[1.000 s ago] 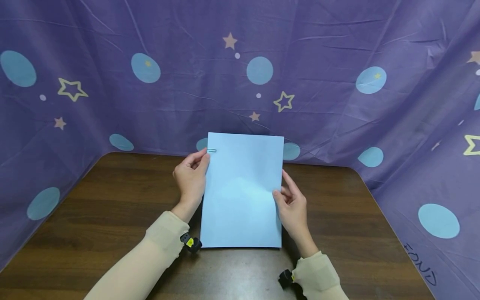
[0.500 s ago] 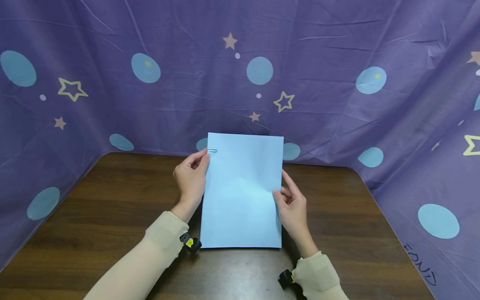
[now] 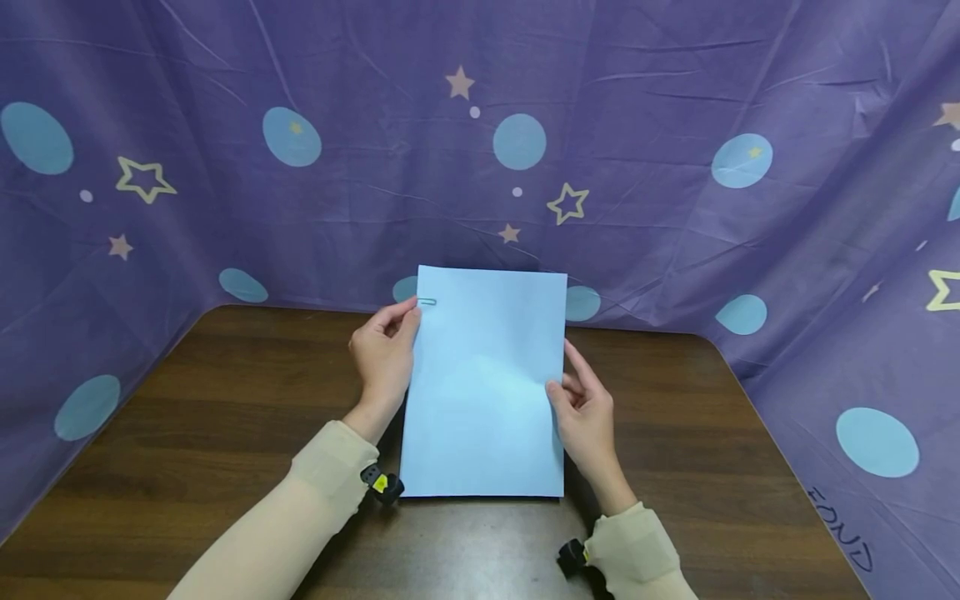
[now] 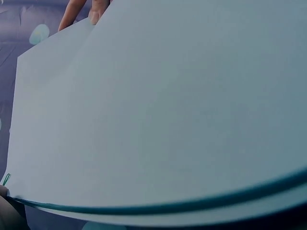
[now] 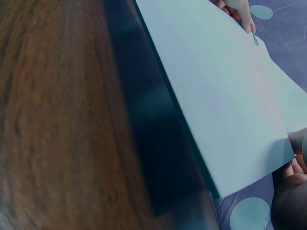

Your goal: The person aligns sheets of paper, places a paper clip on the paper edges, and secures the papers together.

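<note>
A pale blue stack of paper sheets [image 3: 483, 392] stands tilted above the table, its long sides upright. A small green paper clip [image 3: 427, 302] sits on its left edge near the top. My left hand [image 3: 384, 354] pinches that edge right beside the clip, fingertips touching the clip's end. Lower on the opposite edge, my right hand [image 3: 585, 408] grips the sheets, thumb on the front and fingers behind. From the left wrist, the near edge of the paper [image 4: 144, 208] shows a gap between layers. The right wrist view has the paper clip [image 5: 255, 39] lying at the fingertips.
A brown wooden table [image 3: 247, 433] lies beneath. A purple cloth [image 3: 375, 158] with stars and blue dots hangs behind and along both sides. Each wrist carries a small black camera, such as the left wrist camera [image 3: 384, 486].
My left hand and the upper left edge of the paper have shifted very slightly to the right, with the paper clip. My right hand has stayed put.
</note>
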The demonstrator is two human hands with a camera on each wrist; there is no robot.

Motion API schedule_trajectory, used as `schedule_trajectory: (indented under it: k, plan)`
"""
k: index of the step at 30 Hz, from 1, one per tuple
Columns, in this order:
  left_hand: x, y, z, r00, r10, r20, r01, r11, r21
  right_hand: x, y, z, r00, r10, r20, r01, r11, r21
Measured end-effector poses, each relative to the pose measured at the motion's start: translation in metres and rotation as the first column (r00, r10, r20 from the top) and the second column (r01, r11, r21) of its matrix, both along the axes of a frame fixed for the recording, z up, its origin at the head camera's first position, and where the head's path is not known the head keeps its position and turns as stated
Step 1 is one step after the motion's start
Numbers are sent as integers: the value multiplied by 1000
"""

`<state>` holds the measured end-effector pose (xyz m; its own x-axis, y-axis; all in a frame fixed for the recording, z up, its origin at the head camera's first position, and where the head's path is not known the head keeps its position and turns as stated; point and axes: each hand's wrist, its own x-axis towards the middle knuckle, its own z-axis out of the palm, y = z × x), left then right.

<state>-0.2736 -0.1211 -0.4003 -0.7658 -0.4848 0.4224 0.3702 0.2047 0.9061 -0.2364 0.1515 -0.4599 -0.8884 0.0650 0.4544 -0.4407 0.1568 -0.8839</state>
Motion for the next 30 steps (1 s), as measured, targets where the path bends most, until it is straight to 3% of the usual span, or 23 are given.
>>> schedule_trajectory:
  k: [8, 19, 25, 30]
  plan:
    - [0, 0, 0, 1000, 4, 11, -4, 1000, 4, 6, -5, 9, 999, -21, 37, 21, 1000, -7]
    - [1, -1, 0, 998, -28, 51, 27, 999, 23, 0, 0, 1, 1000, 0, 6, 0, 1000, -11]
    - [3, -6, -4, 994, -80, 80, 83, 996, -29, 1, -1, 2, 999, -27, 37, 28, 1000, -13]
    - [10, -10, -7, 986, -140, 94, 146, 987, -61, 1, -3, 3, 996, -48, 80, 49, 999, -12]
